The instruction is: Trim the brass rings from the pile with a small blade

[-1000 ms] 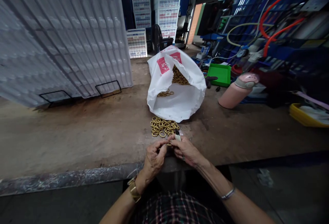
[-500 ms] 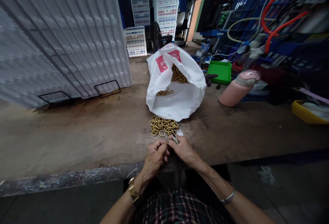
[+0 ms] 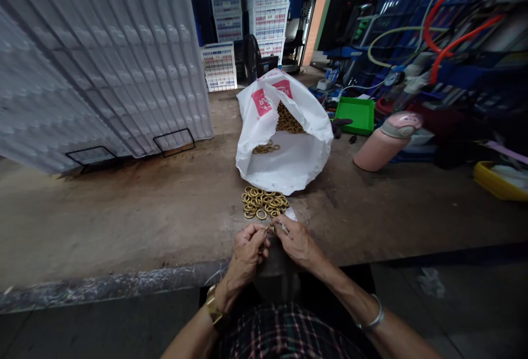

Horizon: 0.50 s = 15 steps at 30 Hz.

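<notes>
My left hand (image 3: 247,250) is closed in a pinch on a brass-coloured ring (image 3: 268,227) just above the bench's front part. Close beside it, my right hand (image 3: 300,244) is closed around a small slim tool with a pale grey body (image 3: 284,228); most of it is hidden by the fingers, and its exact kind does not show. The right fingertips are at the ring. Beyond both hands lies a loose pile of brass rings (image 3: 264,201). Behind the pile, a white plastic sack (image 3: 284,164) with red print gapes open, with many more rings inside.
Tall stacked clear plastic trays (image 3: 124,62) stand on the left of the workbench (image 3: 165,216), by black wire stands. To the right are a pink bottle (image 3: 381,144), a green tray (image 3: 355,116) and a yellow container (image 3: 499,180). White crates (image 3: 270,12) are stacked behind.
The right hand has shifted slightly and its fingers have turned, so the tool lies at a different angle. A ring now shows between the fingertips. The view has moved a little.
</notes>
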Tool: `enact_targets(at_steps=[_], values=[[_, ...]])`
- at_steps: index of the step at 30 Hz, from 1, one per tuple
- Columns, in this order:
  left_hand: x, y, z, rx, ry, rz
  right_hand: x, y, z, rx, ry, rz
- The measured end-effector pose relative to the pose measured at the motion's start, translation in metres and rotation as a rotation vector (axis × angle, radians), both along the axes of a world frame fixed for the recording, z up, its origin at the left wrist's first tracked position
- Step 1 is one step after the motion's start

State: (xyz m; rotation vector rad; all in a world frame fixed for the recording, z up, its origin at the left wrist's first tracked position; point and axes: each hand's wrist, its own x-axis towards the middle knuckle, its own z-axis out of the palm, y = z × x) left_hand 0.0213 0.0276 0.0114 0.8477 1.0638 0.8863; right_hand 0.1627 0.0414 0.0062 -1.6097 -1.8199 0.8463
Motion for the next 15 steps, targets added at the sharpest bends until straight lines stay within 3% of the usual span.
enact_targets(at_steps=[5,15], values=[[0.0027,0.0013,0.005,0.007,0.033,0.049,-0.0028,-0.0086,-0.0046,0.075,-0.18,0.152],[0.0014,-0.0009,0.0079,0.01,0.061,0.057,-0.006,-0.0082,-0.0031,0.112,-0.334,0.146]])
